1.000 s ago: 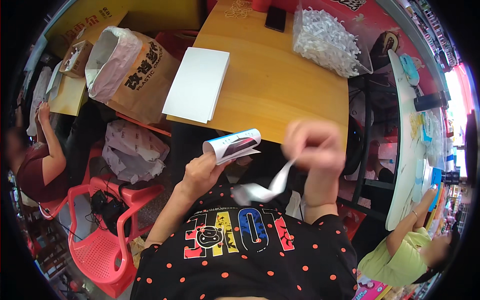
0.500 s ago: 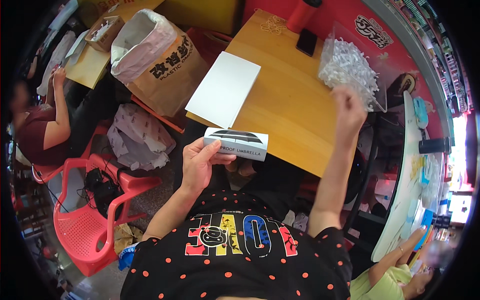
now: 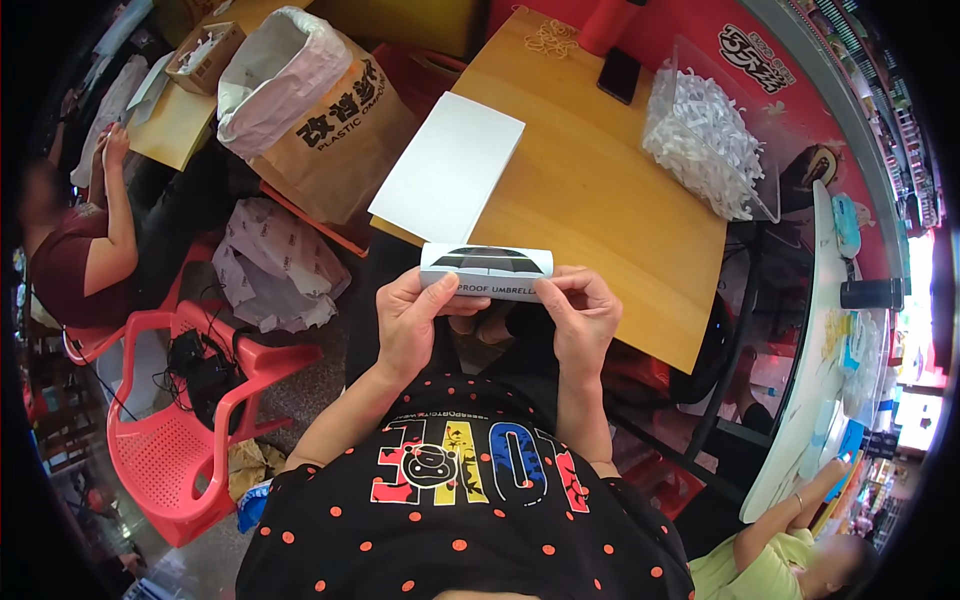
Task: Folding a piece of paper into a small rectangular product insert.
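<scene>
A curled, light grey-blue printed card [image 3: 486,272] with a picture of a black umbrella is held in front of my chest. My left hand [image 3: 411,315] grips its left end, thumb in front and fingers behind. At its right end, my right hand [image 3: 578,312] pinches the edge between thumb and fingers; whether a small strip is also in that pinch cannot be made out. Just beyond the card, a stack of blank white sheets [image 3: 450,165] lies on the wooden table [image 3: 600,210]. A clear bin of white strips [image 3: 705,145] stands at the table's right side.
A phone [image 3: 619,75], a red bottle [image 3: 606,25] and rubber bands [image 3: 550,38] lie toward the table's far end. Left of it stands a large lined paper sack [image 3: 320,130]. A red plastic chair [image 3: 165,440] is at my left. People sit on both sides.
My right hand has come from the bin of white strips down to the card's right end and pinches it. The card has shifted slightly right and up in my left hand.
</scene>
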A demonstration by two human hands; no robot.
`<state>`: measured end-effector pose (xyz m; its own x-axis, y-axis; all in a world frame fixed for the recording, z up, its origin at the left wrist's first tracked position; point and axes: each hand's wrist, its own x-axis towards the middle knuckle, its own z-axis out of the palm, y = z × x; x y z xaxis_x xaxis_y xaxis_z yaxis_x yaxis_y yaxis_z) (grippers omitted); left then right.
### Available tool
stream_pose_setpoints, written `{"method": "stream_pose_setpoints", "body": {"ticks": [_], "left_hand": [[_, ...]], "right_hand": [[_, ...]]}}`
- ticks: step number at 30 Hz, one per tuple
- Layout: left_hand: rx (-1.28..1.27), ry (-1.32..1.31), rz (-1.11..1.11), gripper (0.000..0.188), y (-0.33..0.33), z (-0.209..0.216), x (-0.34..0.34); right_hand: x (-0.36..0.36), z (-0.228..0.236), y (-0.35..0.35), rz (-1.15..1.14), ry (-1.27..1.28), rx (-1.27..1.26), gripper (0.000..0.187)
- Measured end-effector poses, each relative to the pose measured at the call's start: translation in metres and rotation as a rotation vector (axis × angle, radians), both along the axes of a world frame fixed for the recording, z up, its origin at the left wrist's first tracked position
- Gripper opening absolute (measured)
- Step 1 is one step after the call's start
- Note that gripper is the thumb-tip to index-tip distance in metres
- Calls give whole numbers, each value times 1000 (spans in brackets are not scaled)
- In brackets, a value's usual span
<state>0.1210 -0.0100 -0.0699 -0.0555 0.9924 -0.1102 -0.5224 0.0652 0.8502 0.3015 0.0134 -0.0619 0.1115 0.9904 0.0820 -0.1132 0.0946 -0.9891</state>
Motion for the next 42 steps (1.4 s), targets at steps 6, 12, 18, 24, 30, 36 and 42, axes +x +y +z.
{"method": "stream_pose_setpoints", "body": {"ticks": [6,12,18,24,30,36,42], "left_hand": [[39,66,49,21,0,-6,1],[63,138,34,21,-6,-14,3],[77,195,33,18,-7,-14,12],[-38,286,62,20,-5,-9,17],[-44,175,-19,18,-4,-16,6],[-162,6,-220,36,-5,-23,-24],[-68,419,-159,14,-13,-7,-51]], "right_hand": [[8,-30,8,157,414,-168,9],[-16,-6,-5,239,554,-375,17],[-21,-20,-6,229,455,-279,19],[-21,-19,-11,197,399,-270,19],[-19,-24,-13,215,485,-254,13],[10,-20,-10,380,333,-400,20],[8,-14,-15,424,-126,-145,27]]}}
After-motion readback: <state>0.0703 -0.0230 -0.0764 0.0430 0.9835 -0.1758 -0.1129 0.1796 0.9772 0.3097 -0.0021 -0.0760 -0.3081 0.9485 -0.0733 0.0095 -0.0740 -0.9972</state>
